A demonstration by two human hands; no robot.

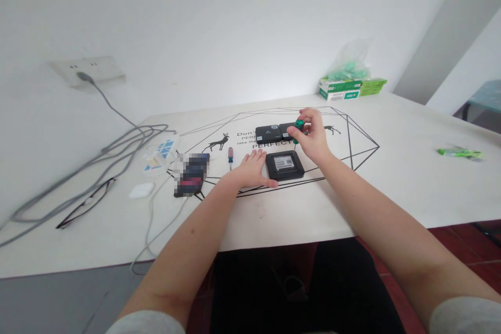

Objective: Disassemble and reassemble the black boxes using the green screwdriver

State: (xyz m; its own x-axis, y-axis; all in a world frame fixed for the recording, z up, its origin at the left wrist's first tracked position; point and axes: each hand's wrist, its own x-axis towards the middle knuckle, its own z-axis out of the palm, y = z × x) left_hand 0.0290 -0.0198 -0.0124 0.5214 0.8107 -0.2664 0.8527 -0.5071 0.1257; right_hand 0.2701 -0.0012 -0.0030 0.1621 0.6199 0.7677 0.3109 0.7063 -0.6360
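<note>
My right hand (313, 138) is closed around the green handle of a screwdriver (298, 129), held upright with its tip at the far right corner of a black square device (285, 175). The device lies flat and has a white label on its face. My left hand (253, 168) rests flat on the table at the device's left side, fingers stretched out and the thumb along its near edge. Left of that hand lies a second screwdriver (230, 155) with a reddish and blue handle. Behind are two more black boxes, a left one (267, 134) and a right one (286, 129) partly hidden by my right hand.
At the left are a phone (192, 175) with a blurred screen, a white case (141, 190), a power strip (166, 151), glasses (86, 203) and grey cables (117, 167). Green boxes (340, 88) with a plastic bag stand at the back right. A green packet (460, 153) lies far right.
</note>
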